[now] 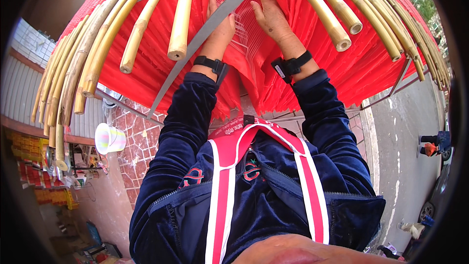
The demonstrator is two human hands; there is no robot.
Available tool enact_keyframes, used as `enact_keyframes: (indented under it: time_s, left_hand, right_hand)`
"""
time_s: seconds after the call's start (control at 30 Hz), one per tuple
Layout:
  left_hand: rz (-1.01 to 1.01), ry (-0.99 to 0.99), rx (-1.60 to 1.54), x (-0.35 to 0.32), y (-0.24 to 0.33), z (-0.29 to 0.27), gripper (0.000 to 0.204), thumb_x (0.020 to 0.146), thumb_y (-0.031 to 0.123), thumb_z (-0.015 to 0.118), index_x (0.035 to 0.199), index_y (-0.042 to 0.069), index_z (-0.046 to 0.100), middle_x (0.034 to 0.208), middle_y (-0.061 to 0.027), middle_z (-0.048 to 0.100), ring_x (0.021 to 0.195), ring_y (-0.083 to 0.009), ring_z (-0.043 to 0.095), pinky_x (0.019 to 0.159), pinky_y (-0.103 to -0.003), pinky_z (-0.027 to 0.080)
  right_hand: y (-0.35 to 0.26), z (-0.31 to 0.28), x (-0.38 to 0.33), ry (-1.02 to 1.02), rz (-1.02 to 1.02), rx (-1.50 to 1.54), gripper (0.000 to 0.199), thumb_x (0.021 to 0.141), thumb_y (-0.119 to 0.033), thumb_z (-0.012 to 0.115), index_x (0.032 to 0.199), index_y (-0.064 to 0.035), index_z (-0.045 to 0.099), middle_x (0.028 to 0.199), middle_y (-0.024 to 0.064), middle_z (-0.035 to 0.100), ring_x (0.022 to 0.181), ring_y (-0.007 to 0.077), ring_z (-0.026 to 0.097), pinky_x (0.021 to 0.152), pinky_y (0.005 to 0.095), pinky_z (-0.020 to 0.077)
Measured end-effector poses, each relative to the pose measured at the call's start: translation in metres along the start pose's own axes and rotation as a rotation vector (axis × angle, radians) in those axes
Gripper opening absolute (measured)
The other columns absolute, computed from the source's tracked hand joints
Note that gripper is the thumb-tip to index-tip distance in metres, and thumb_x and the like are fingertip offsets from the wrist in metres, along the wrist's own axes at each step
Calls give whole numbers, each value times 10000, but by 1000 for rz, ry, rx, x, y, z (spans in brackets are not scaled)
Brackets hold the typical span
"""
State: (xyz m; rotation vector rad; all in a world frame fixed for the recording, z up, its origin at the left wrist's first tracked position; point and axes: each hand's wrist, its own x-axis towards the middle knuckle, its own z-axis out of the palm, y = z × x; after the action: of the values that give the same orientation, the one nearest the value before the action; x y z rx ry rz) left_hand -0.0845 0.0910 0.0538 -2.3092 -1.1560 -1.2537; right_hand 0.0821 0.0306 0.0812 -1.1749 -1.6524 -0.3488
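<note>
Grip: right hand [274, 21] spread, clasping nothing visible; left hand [223, 32] part-hidden, can't tell if holding. Red cloth [259, 76] hangs in folds around both, apparently slung from bamboo poles [180, 22] to drape. Metal strip [194, 47] crosses, likely bracing.

Stretches both arms [326, 117] forward, apart. Holds the left hand [222, 30] partly hidden, with fingers pointing away; extends the right hand [274, 20], back in view, fingers loosely straight.
</note>
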Motion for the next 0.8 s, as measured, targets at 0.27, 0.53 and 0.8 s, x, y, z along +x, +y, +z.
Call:
enact_keyframes:
  time_s: [0.27, 0.53, 0.8]
  left_hand:
    - [358, -191, 370, -40, 16, 28, 485, 884, 262, 585, 1320, 54, 547, 1491, -170, 408, 1439, -345, 275, 1174, -501, 183]
    - [352, -161, -223, -106, 20, -11, 252, 843, 71, 623, 1083, 5, 660, 1266, -167, 588, 1286, -346, 478, 1107, -484, 344]
    - [-412, -355, -441, -171, 13, -5, 319, 832, 326, 740, 867, 18, 663, 814, -124, 691, 733, -301, 678, 662, -387, 539]
  right_hand:
    - [-29, 4, -37, -178, -237, 324, 272, 951, -44, 535, 1213, -37, 604, 1288, 170, 571, 1246, 323, 517, 1042, 384, 427]
    - [-21, 5, -150, -186, 536, 483, 287, 880, -181, 709, 1077, 15, 638, 911, 152, 688, 828, 193, 684, 752, 309, 537]
    - [-8, 13, -173, -478, 580, 75, 655, 871, -484, 671, 1254, 38, 565, 885, 289, 670, 680, 326, 672, 674, 410, 537]
